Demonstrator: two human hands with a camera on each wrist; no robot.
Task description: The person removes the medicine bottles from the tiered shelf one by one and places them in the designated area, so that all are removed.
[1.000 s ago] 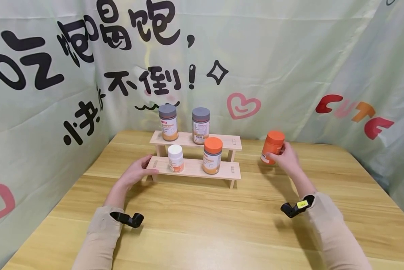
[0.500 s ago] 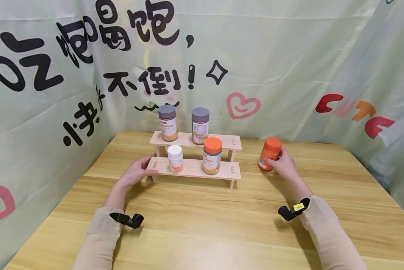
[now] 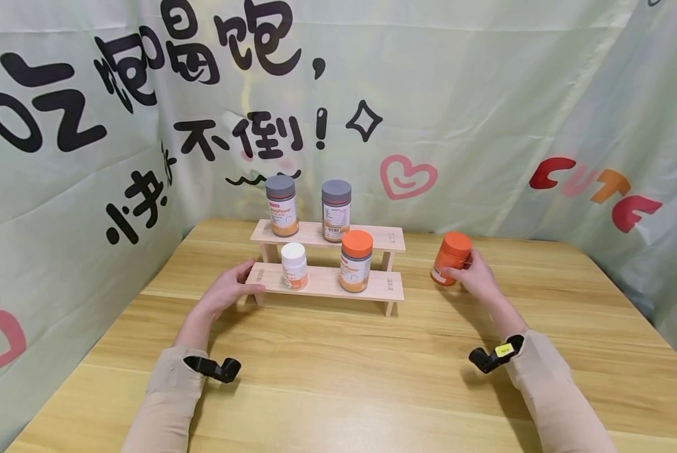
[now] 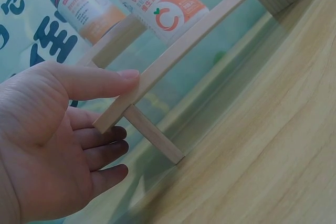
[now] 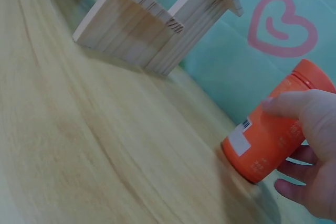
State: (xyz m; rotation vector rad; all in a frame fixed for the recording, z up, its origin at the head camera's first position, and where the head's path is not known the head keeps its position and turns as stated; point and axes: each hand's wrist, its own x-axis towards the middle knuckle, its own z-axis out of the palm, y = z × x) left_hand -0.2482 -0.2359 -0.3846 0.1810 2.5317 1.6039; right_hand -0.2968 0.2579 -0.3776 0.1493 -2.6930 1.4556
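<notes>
My right hand [image 3: 477, 274] grips an orange bottle [image 3: 450, 259] with an orange lid, right of the two-tier wooden shelf [image 3: 321, 286]. In the right wrist view, the thumb lies across the front of the bottle [image 5: 268, 129]. Its base is at or close to the tabletop; contact is hard to confirm. At the shelf's left end, my left hand [image 3: 229, 286] holds the lower board, thumb on it and fingers around the end. On that board stand a small white vitamin C bottle [image 4: 157, 4] and a grey bottle with an orange lid [image 3: 355, 263].
Two grey-lidded bottles, one on the left [image 3: 282, 206] and one on the right [image 3: 336, 211], stand on the upper board. The wooden table [image 3: 344, 377] reaches back to a printed curtain [image 3: 486, 113], which also hangs along the left side.
My right hand has brought the orange bottle down towards the table and slightly left, with little movement in the last half second. The left hand and shelf stay in place.
</notes>
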